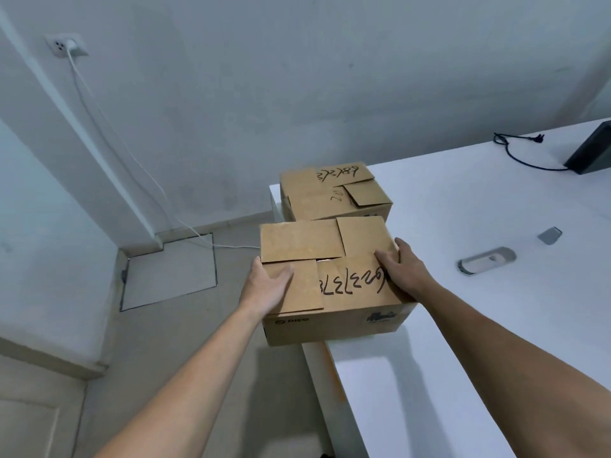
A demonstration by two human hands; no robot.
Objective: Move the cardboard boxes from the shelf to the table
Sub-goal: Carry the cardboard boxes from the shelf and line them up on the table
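Observation:
A brown cardboard box (330,259) with black handwritten numbers on its folded top flaps sits at the left edge of the white table (479,292), partly overhanging it. My left hand (267,287) grips its left side with the thumb on top. My right hand (401,269) holds its right side, fingers spread over the top. A second cardboard box (334,193), also marked with numbers, stands on the table's far left corner just behind the first one.
On the table lie a black cable (519,153), a dark device (591,150) at the far right, a small grey block (549,235) and an oval metal grommet (486,261). A white cable (109,133) runs from a wall socket (67,44) to the floor.

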